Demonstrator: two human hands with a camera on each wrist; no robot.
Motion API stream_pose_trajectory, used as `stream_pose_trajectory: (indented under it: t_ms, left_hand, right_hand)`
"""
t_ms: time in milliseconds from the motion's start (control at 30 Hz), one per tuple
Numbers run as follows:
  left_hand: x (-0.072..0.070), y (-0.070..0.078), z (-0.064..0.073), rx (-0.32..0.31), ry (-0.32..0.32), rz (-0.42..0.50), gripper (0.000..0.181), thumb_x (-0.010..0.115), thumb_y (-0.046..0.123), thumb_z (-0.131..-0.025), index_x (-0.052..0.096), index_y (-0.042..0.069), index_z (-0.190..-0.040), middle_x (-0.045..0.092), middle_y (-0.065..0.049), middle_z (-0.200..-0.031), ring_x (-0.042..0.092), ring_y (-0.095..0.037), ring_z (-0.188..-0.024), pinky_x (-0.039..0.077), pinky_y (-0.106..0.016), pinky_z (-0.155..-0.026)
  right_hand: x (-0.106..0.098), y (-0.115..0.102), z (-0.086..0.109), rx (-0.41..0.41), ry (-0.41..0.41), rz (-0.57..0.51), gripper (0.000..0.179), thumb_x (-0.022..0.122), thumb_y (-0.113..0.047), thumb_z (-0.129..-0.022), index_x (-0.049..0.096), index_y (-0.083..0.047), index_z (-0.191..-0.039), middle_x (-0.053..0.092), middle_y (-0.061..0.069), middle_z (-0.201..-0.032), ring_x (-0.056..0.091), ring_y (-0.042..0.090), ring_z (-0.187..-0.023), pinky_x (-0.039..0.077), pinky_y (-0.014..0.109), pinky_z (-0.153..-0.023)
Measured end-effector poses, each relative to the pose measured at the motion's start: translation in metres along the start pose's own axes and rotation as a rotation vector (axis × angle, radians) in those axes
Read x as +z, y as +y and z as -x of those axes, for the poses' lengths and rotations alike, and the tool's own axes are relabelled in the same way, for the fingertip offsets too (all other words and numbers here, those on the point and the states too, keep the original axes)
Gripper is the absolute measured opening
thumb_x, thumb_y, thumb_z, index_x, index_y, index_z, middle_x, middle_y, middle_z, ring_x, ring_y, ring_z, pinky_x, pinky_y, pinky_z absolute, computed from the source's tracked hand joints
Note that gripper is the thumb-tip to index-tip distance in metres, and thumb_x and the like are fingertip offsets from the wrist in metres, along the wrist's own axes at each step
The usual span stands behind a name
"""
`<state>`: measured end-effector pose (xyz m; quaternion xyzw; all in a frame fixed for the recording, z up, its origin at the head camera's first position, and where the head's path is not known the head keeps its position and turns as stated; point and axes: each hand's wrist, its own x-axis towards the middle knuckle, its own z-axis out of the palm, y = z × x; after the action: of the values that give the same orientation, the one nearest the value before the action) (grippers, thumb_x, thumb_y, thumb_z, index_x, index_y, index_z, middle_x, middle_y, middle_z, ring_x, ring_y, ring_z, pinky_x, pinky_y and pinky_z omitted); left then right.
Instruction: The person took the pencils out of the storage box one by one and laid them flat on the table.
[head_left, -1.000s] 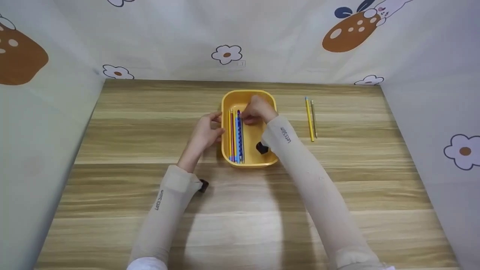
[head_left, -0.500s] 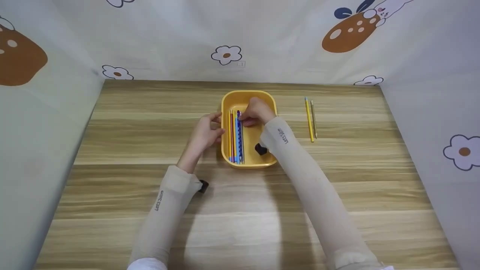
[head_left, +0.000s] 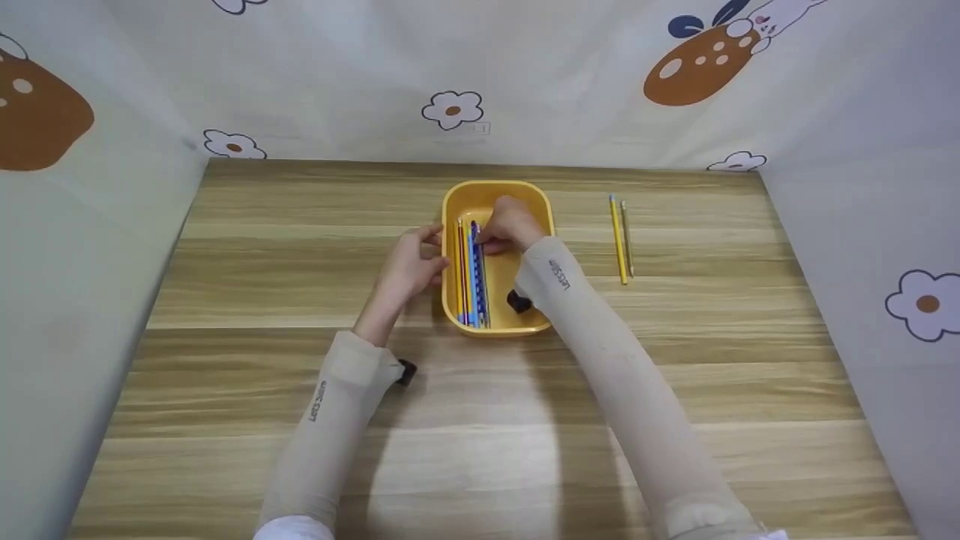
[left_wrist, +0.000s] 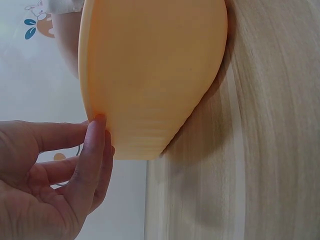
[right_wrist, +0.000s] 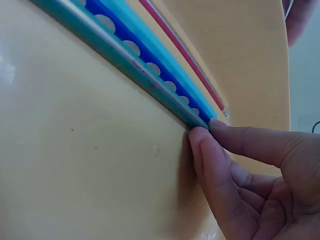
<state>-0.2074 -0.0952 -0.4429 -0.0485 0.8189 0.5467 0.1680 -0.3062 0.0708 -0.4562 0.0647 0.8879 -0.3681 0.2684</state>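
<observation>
In the head view a yellow plastic box (head_left: pixel 517 328) stands at the middle of the table, with several pencils side by side along its left side. My left hand (head_left: pixel 409 262) holds the box's left rim; in the left wrist view the thumb and fingers (left_wrist: pixel 92 155) meet at that rim. Inside the box, my right hand (head_left: pixel 516 221) pinches the far end of a teal pencil (right_wrist: pixel 125 64) between thumb and finger. Against it lies a blue pencil with pale round dots (right_wrist: pixel 152 69), then a light-blue pencil (right_wrist: pixel 170 59) and a red-striped one (right_wrist: pixel 187 59).
Right of the box, a yellow pencil (head_left: pixel 619 244) and a thinner dull-gold pencil (head_left: pixel 628 240) lie on the wooden table (head_left: pixel 720 360). Pale walls (head_left: pixel 555 90) with flower prints border the table at the back and sides.
My right hand has shifted slightly left and toward me inside the box, and the far ends of the pencils there have moved a little left. My left hand stays at the rim.
</observation>
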Motion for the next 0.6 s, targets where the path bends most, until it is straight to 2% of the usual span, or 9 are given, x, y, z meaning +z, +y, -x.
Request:
stream_pose_trajectory:
  t_ms: [233,367,500,600]
  left_hand:
    - [-0.0004,-0.0008,-0.0003,-0.007,0.001,-0.003,0.062,0.059,-0.002,-0.095,0.038,0.007,-0.153,0.053,-0.014,-0.138,0.065,-0.027,-0.116,0.063,-0.029,-0.08]
    - [-0.0009,-0.0011,0.0003,0.008,0.002,-0.011,0.062,0.059,-0.003,-0.095,0.038,0.005,-0.152,0.053,-0.014,-0.137,0.066,-0.025,-0.11,0.063,-0.03,-0.079]
    - [-0.0012,-0.0013,0.0006,0.027,0.004,-0.024,0.062,0.059,-0.004,-0.094,0.039,0.005,-0.152,0.053,-0.015,-0.137,0.066,-0.025,-0.105,0.063,-0.031,-0.078]
    - [-0.0013,-0.001,0.0004,0.025,0.003,-0.02,0.063,0.06,-0.005,-0.093,0.039,0.005,-0.152,0.053,-0.015,-0.138,0.067,-0.026,-0.108,0.063,-0.03,-0.078]
  right_hand:
    - [-0.0007,0.0013,0.0008,-0.018,-0.019,-0.016,0.016,0.075,-0.001,-0.084,0.07,0.006,-0.098,0.071,0.012,-0.076,0.068,0.014,-0.054,0.063,0.026,-0.062]
    - [0.0001,0.0014,0.0022,-0.02,-0.027,-0.021,0.015,0.075,-0.001,-0.084,0.07,0.005,-0.096,0.069,0.01,-0.071,0.068,0.014,-0.054,0.063,0.027,-0.063]
    - [0.0011,-0.0009,0.0044,-0.032,-0.032,0.001,0.015,0.075,-0.001,-0.083,0.069,0.005,-0.095,0.067,0.01,-0.071,0.067,0.015,-0.055,0.064,0.028,-0.066]
    - [0.0017,-0.0032,0.0059,-0.037,-0.034,0.044,0.015,0.076,-0.003,-0.084,0.069,0.004,-0.095,0.068,0.009,-0.073,0.067,0.015,-0.056,0.063,0.028,-0.066]
